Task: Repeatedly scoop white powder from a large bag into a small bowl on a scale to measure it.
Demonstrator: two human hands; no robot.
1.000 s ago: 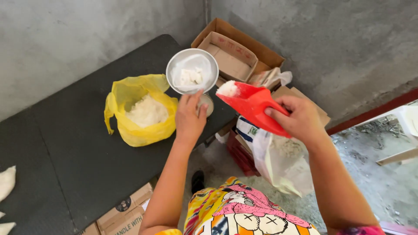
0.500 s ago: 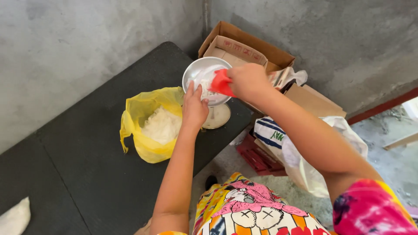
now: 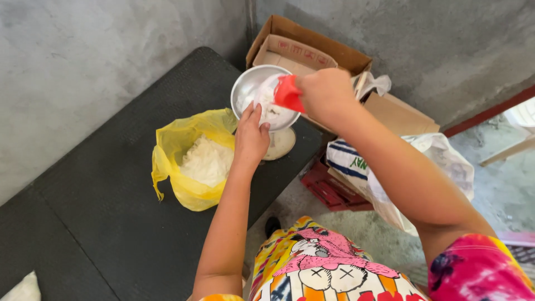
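My right hand [image 3: 326,95] grips a red scoop [image 3: 288,93] tipped down into a round metal bowl [image 3: 246,85], where white powder lies. The bowl rests on a small scale [image 3: 281,144] at the corner of a dark table [image 3: 111,212]. Fingers up, my left hand [image 3: 251,138] rests against the near rim of the bowl. Left of it sits a yellow plastic bag [image 3: 186,150], open, with white powder inside.
Open cardboard boxes [image 3: 301,47] stand against the concrete wall behind the bowl. A white plastic bag [image 3: 440,161] and a red crate [image 3: 329,189] lie on the floor to the right. A white bit [image 3: 22,289] shows at the table's near left corner.
My right hand has swung the red scoop from the right side over to the bowl and tilted it into it. My left hand has stayed at the bowl's rim.
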